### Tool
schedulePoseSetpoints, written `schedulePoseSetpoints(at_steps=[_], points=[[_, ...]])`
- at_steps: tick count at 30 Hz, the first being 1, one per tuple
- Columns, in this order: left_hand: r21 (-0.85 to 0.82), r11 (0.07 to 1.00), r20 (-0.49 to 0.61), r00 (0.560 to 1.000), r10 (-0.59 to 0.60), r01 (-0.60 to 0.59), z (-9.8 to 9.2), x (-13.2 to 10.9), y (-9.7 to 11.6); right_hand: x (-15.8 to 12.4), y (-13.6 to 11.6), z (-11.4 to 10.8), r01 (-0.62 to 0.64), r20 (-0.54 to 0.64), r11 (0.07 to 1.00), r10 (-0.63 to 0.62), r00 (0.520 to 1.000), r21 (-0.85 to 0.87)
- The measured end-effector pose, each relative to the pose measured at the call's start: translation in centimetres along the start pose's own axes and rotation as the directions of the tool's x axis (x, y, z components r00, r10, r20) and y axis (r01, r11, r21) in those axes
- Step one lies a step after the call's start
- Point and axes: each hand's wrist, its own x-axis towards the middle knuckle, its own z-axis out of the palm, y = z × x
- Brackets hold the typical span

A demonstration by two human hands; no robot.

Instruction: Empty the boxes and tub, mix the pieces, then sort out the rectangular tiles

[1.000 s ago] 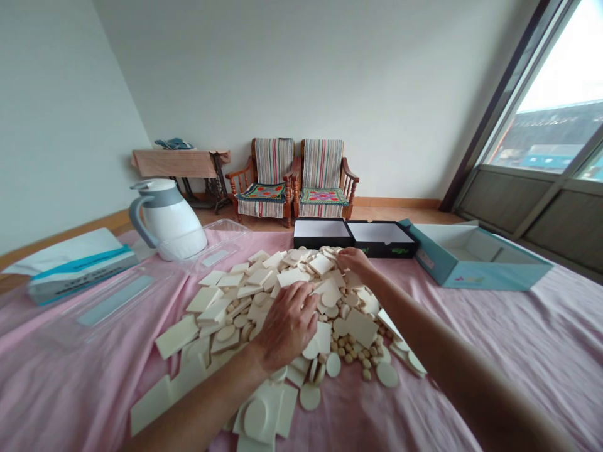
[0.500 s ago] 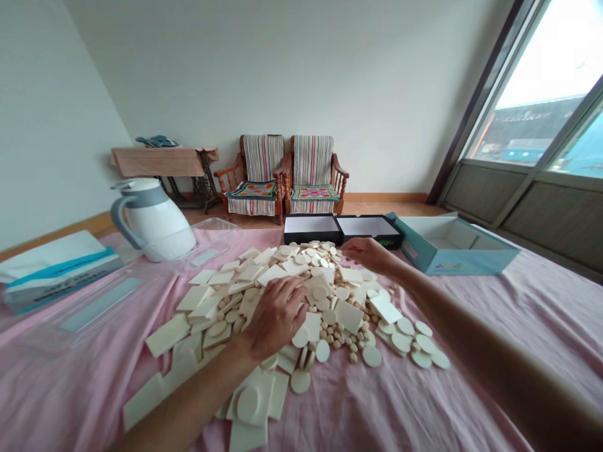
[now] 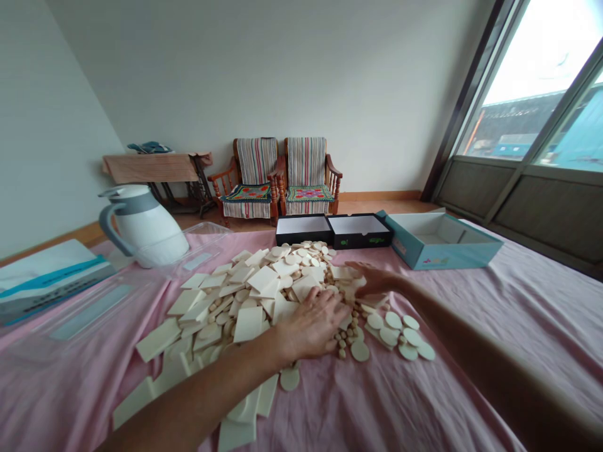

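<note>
Pink bedsheet [image 3: 452, 395] spread out under everything, bright window [image 3: 532, 81] off to the right. Left hand [image 3: 313, 326] lies flat, palm down, fingers spread on the heap of cream tiles [image 3: 249, 301], no clear grip on anything. Right hand [image 3: 374, 279] is open too, fingers stretched out at the heap's right edge, right by a loose patch of round discs [image 3: 396, 333]. Heap runs long from the black trays [image 3: 334, 229] toward the near left, so the left hand's the nearer one. Teal box [image 3: 440, 242] sits past the right hand, white thermos jug [image 3: 141, 220] far left.
</note>
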Motion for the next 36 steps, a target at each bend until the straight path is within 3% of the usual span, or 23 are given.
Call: schedulePoseSetpoints(at_steps=[8, 13, 20, 24, 28, 31, 36], points=[[0.058, 0.997, -0.01, 0.998, -0.055, 0.056, 0.5, 1.3, 0.4, 1.9, -1.4, 0.4, 0.036, 0.068, 0.995, -0.03, 0.997, -0.096], [0.048, 0.998, -0.07, 0.997, -0.045, 0.048, 1.0, 1.1, -0.2, 2.1, -1.9, 1.5, -0.027, -0.057, 0.984, 0.018, 0.998, -0.177], [-0.071, 0.994, -0.182, 0.978, -0.099, 0.087, 0.5, 0.4, -1.6, 1.7, -2.6, 2.1, -0.064, -0.209, 0.988, 0.034, 0.977, -0.14], [-0.07, 0.984, -0.292, 0.94, -0.177, 0.164, -0.3, -0.8, -3.9, 1.2, -2.4, 1.7, -0.08, -0.308, 0.991, 0.043, 0.951, -0.107], [-0.074, 0.947, -0.388, 0.866, -0.316, 0.312, -0.5, -2.7, -7.4, 1.7, -2.8, 0.6, -0.159, -0.432, 0.986, 0.126, 0.893, -0.042], [-0.117, 0.921, -0.445, 0.809, -0.384, 0.373, -0.5, -4.5, -9.8, 3.1, -4.7, -0.4, -0.155, -0.48, 0.988, 0.136, 0.867, 0.001], [-0.176, 0.897, -0.481, 0.759, -0.439, 0.407, -1.1, -7.8, -11.4, 6.8, -9.9, -1.5, -0.042, -0.466, 0.998, 0.018, 0.884, -0.042]])
